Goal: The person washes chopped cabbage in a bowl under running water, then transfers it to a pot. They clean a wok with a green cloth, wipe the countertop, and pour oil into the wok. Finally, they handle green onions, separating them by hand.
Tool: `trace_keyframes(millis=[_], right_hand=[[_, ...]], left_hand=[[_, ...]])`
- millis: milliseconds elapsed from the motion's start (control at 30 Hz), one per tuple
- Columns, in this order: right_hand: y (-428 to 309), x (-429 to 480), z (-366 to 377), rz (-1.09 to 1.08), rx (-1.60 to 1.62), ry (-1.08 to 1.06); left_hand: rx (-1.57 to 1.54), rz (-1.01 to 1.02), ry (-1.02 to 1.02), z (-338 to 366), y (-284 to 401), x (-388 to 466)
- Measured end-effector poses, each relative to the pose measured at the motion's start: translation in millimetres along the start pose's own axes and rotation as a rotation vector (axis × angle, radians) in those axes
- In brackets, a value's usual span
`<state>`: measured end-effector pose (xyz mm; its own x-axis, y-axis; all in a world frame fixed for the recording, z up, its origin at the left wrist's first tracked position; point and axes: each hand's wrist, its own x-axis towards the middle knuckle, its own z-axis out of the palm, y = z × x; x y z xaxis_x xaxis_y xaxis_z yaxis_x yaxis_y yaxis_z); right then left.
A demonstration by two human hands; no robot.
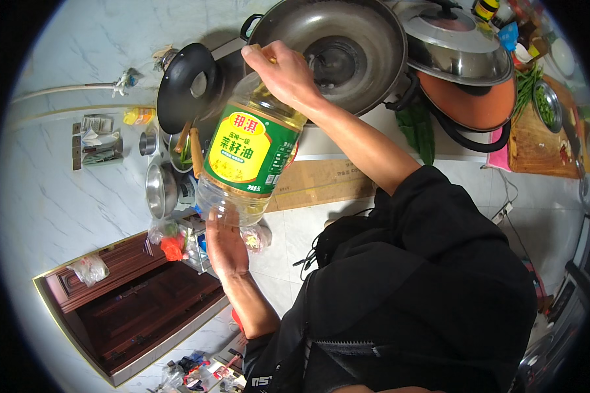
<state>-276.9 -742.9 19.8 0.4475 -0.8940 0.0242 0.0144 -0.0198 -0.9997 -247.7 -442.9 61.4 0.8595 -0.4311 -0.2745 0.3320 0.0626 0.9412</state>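
A large clear plastic bottle of cooking oil [248, 147], with a green and yellow label bearing writing, is tilted with its upper end towards a wide metal wok [295, 22]. My right hand [287, 73] grips it near the neck and covers the mouth. My left hand [226, 243] supports the base from below, its fingers partly seen through the plastic. Yellow oil shows in the upper part of the bottle. A small shiny patch lies at the wok's bottom; whether oil is flowing cannot be seen.
Left of the wok, a black pan [182, 93] leans near the wall. Steel bowls [161, 190] stand below it. On the right are a lidded orange-sided pan [467, 100] and a wooden cutting board [536, 147] with chopped greens. Flattened cardboard [319, 184] lies below the counter edge.
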Motion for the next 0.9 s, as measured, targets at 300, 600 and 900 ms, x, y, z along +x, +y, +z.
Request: trace_keyframes(millis=[300, 600, 900], right_hand=[[1, 0, 1, 0.024, 0.004, -0.016], [0, 2, 2, 0.018, 0.006, -0.017], [-7, 1, 0, 0.025, -0.045, -0.005]], left_hand=[[0.028, 0.016, 0.013, 2, 4, -1], [0.014, -0.001, 0.032, 4, 4, 2], [-0.059, -0.022, -0.058, -6, -4, 11]])
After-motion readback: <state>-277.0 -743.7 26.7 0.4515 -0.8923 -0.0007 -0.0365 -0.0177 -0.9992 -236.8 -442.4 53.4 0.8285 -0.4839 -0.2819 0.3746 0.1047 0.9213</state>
